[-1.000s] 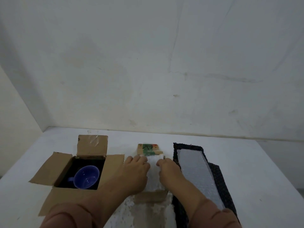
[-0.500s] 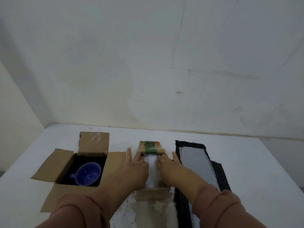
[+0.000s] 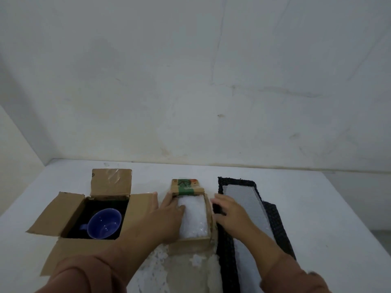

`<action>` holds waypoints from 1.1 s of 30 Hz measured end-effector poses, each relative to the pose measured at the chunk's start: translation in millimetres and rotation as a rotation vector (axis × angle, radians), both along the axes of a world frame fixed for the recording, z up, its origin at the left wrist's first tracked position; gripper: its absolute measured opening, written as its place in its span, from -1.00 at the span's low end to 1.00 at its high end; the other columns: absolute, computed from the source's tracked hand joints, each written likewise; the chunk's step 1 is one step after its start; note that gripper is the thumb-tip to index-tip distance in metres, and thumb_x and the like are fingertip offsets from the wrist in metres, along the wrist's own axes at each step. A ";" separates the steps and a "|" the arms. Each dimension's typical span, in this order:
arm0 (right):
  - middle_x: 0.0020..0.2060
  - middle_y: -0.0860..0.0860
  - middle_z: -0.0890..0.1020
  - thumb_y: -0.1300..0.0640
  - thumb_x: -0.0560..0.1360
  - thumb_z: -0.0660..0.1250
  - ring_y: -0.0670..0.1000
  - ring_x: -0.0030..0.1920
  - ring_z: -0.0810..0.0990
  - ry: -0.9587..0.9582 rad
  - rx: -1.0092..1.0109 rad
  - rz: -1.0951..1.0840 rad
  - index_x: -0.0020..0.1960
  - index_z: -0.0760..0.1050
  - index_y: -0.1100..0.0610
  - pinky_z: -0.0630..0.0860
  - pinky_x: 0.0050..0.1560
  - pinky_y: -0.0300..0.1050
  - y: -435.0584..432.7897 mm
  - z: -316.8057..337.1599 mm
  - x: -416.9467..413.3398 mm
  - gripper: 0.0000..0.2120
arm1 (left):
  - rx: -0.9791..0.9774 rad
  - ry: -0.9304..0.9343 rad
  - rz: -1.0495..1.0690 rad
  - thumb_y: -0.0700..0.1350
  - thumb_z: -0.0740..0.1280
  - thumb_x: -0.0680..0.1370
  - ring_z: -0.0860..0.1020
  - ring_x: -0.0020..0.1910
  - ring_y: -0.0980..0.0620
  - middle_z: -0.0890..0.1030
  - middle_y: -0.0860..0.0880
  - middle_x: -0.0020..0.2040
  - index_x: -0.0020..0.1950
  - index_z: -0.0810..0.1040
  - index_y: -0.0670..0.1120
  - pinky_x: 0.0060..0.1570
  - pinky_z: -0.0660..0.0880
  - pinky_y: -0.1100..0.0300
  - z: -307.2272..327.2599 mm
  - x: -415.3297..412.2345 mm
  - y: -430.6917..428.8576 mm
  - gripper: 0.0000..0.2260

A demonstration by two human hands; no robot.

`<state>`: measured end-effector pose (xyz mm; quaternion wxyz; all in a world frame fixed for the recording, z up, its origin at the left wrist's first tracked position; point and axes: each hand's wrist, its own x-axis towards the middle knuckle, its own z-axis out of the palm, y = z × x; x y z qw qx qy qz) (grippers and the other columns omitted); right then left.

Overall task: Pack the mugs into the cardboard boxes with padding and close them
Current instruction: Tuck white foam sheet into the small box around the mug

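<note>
1. Two cardboard boxes on the white desk [image 3: 317,208], both w/ flaps open.
2. Small box [image 3: 191,243] sits centre, filled to the top w/ white padding [image 3: 194,218]; its printed far flap [image 3: 186,186] stands up at the back, green band across it.
3. Left hand [image 3: 167,216] lies flat over the small box's left edge, fingers spread & loose, thumb tip on the padding; nothing gripped.
4. Right hand [image 3: 230,214] is just right of the small box, palm down, fingers bent slightly & loose, resting on the dark mat [image 3: 275,218]; nothing held as far as visible.
5. Large box [image 3: 63,248] sits left of the small one, all 4 flaps folded outward. Blue mug [image 3: 104,224] inside, mouth up & tilted, handle to the left, dark lining around it.
6. Long strip of bubble wrap [image 3: 245,201] lies on the dark mat, right of the small box.
7. Pinkish sleeves [image 3: 84,273] cover both forearms.
</note>
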<state>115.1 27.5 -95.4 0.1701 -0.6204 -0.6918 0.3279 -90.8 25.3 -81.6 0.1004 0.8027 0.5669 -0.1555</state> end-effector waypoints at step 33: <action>-0.21 -0.09 0.45 0.19 0.38 0.35 -0.12 -0.13 0.48 0.320 0.378 -0.313 -0.31 0.49 -0.05 0.36 -0.13 -0.43 -57.4 44.8 14.4 -0.83 | -0.465 -1.487 0.682 -0.10 0.23 0.59 0.58 -0.24 0.03 0.65 -0.15 -0.14 -0.06 0.64 -0.19 -0.22 0.47 0.24 46.5 107.3 -25.4 -0.76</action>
